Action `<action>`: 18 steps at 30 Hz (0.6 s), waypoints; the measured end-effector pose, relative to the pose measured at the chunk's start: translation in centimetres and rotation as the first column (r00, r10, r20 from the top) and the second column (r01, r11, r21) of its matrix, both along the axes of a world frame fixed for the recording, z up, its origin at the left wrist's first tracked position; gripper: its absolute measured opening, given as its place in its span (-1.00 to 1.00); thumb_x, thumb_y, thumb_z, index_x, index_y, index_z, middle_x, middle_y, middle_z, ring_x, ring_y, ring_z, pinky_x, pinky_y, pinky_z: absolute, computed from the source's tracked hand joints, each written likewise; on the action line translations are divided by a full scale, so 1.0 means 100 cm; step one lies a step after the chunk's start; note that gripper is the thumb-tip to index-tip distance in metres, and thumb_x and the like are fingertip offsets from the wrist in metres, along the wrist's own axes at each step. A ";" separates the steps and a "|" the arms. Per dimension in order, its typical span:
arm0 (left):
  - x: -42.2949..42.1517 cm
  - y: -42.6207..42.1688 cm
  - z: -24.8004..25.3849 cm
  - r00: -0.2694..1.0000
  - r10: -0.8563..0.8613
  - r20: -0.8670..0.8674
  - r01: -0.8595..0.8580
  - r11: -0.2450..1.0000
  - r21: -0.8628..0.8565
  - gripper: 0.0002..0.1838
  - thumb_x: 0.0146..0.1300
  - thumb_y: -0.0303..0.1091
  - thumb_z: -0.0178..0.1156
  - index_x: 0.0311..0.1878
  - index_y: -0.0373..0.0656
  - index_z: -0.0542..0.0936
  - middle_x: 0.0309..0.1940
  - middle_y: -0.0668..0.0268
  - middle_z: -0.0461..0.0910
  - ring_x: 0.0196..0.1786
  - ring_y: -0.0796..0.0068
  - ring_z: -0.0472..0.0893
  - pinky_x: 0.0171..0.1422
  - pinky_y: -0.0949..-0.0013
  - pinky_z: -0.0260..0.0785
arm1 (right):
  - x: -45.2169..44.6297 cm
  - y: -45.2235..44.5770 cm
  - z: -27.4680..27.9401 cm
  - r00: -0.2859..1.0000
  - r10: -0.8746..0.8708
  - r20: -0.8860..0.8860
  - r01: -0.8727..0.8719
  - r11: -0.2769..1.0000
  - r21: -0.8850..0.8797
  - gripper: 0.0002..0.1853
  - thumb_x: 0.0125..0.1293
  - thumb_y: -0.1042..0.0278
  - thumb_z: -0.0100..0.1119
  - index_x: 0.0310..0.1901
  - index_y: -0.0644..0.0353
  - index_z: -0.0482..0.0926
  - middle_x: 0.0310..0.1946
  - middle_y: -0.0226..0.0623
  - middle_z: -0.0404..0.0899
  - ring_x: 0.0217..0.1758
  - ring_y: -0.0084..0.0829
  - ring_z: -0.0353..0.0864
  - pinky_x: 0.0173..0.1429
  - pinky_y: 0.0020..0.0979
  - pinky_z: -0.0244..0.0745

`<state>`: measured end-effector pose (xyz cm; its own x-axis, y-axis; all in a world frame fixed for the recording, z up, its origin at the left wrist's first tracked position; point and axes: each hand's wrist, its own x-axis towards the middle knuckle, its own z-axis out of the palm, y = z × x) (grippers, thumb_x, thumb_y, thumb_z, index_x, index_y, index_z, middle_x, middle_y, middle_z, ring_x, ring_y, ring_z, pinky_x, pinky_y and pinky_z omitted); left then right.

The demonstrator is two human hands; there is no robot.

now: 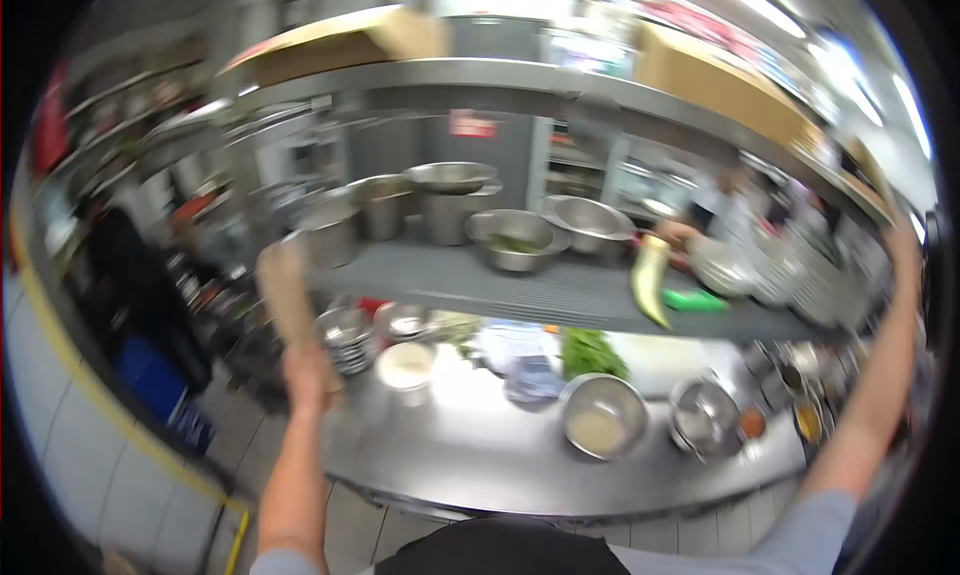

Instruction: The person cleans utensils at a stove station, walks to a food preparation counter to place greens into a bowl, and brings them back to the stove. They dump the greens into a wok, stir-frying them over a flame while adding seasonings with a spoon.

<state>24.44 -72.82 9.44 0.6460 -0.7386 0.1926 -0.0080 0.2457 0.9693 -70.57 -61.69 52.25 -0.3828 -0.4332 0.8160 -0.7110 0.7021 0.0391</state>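
My left hand (310, 377) is wrapped round the lower end of a pale, board-like object (286, 293), held upright at the left end of the steel counter (450, 475). The object is blurred. My right arm reaches up along the far right, where my right hand (902, 237) is at the upper shelf's edge, its fingers too blurred to make out. Below, the counter carries a bowl with pale liquid (600, 430), a second metal bowl (705, 420), green leaves (592, 355) and a white container (405, 365).
On the middle shelf (440, 275) stand metal pots, bowls (518, 243), a pale green curved vegetable (648, 280) and stacked clear bowls. Cardboard boxes (710, 80) sit on the upper shelf (480, 73). A dark-clothed person (135, 275) stands at the left; another person is partly visible behind the shelf.
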 end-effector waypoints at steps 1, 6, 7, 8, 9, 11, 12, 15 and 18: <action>0.004 0.002 0.000 0.997 -0.075 0.017 0.076 0.995 -0.062 -0.72 0.38 -0.28 0.10 0.04 -0.24 0.46 -0.25 0.28 0.53 -0.23 0.46 0.54 -0.16 0.33 0.41 | 0.014 0.012 -0.004 0.999 0.024 0.028 -0.023 0.999 -0.046 -0.58 0.13 0.31 0.17 0.06 0.19 0.60 -0.07 0.13 0.61 0.07 0.05 0.58 0.13 -0.11 0.47; 0.016 -0.006 -0.012 0.988 -0.154 -0.017 0.150 0.981 -0.125 -0.64 0.45 -0.32 0.02 0.24 -0.24 0.37 -0.09 0.27 0.51 -0.11 0.47 0.52 0.01 0.36 0.39 | 0.098 -0.009 -0.010 0.984 0.173 -0.031 -0.175 0.983 -0.057 -0.69 0.03 0.46 0.11 -0.13 0.19 0.64 -0.13 0.08 0.63 0.00 0.04 0.62 0.09 -0.06 0.49; 0.010 -0.001 -0.005 0.985 -0.161 -0.059 0.151 0.978 -0.144 -0.64 0.47 -0.32 0.01 0.25 -0.24 0.37 -0.08 0.28 0.51 -0.10 0.48 0.52 0.02 0.36 0.39 | 0.111 -0.017 -0.011 0.987 0.151 -0.045 -0.153 0.988 -0.035 -0.70 0.04 0.45 0.11 -0.14 0.18 0.64 -0.13 0.07 0.63 0.00 0.03 0.62 0.09 -0.06 0.50; 0.011 -0.001 -0.004 0.985 -0.163 -0.051 0.155 0.977 -0.145 -0.64 0.47 -0.32 0.01 0.25 -0.24 0.37 -0.08 0.28 0.51 -0.10 0.48 0.52 0.02 0.36 0.39 | 0.120 -0.023 -0.012 0.989 0.133 -0.059 -0.134 0.991 -0.013 -0.71 0.04 0.45 0.12 -0.15 0.18 0.64 -0.12 0.05 0.64 0.00 0.02 0.63 0.08 -0.06 0.50; 0.015 -0.002 -0.006 0.986 -0.159 -0.046 0.152 0.979 -0.136 -0.65 0.47 -0.31 0.01 0.24 -0.23 0.37 -0.09 0.29 0.51 -0.12 0.49 0.53 -0.01 0.37 0.40 | 0.123 -0.032 -0.014 0.990 0.133 -0.051 -0.133 0.991 -0.013 -0.71 0.04 0.45 0.12 -0.15 0.18 0.64 -0.12 0.05 0.64 0.00 0.02 0.63 0.08 -0.06 0.50; 0.011 0.005 0.002 0.988 -0.152 -0.041 0.146 0.982 -0.123 -0.66 0.48 -0.30 0.01 0.23 -0.22 0.38 -0.11 0.30 0.51 -0.13 0.50 0.53 -0.03 0.38 0.41 | 0.124 -0.046 -0.015 0.990 0.127 -0.060 -0.127 0.992 0.005 -0.69 0.04 0.42 0.11 -0.13 0.11 0.64 -0.12 -0.01 0.66 0.03 -0.01 0.62 0.12 -0.05 0.47; 0.010 0.009 0.005 0.984 -0.164 -0.066 0.155 0.980 -0.123 -0.66 0.47 -0.30 0.02 0.22 -0.22 0.39 -0.11 0.30 0.52 -0.15 0.51 0.54 -0.06 0.39 0.41 | 0.123 -0.048 -0.015 0.989 0.133 -0.057 -0.133 0.991 0.008 -0.69 0.04 0.42 0.11 -0.13 0.11 0.64 -0.12 -0.01 0.66 0.03 -0.01 0.62 0.12 -0.05 0.47; 0.011 0.015 0.010 0.985 -0.160 -0.071 0.152 0.983 -0.103 -0.68 0.47 -0.29 0.03 0.19 -0.21 0.40 -0.15 0.32 0.52 -0.20 0.54 0.54 -0.12 0.41 0.42 | 0.139 -0.059 -0.007 0.998 0.033 0.053 -0.038 0.995 0.092 -0.64 0.09 0.38 0.11 -0.02 0.02 0.60 0.00 -0.13 0.63 0.12 -0.08 0.59 0.16 -0.01 0.44; -0.002 0.024 0.022 0.994 -0.098 -0.038 0.092 0.986 -0.136 -0.67 0.46 -0.28 0.05 0.18 -0.22 0.40 -0.21 0.34 0.53 -0.28 0.56 0.54 -0.20 0.43 0.41 | 0.142 -0.062 -0.002 0.996 0.053 0.066 -0.059 0.994 0.091 -0.62 0.16 0.41 0.06 0.05 0.16 0.55 0.09 0.00 0.58 0.20 -0.03 0.56 0.28 -0.04 0.41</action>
<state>24.26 -70.46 11.61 0.5841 -0.7666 0.2666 0.0641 0.3710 0.9264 -56.35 -67.89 52.03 -0.4057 -0.5284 0.7458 -0.7525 0.6563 0.0557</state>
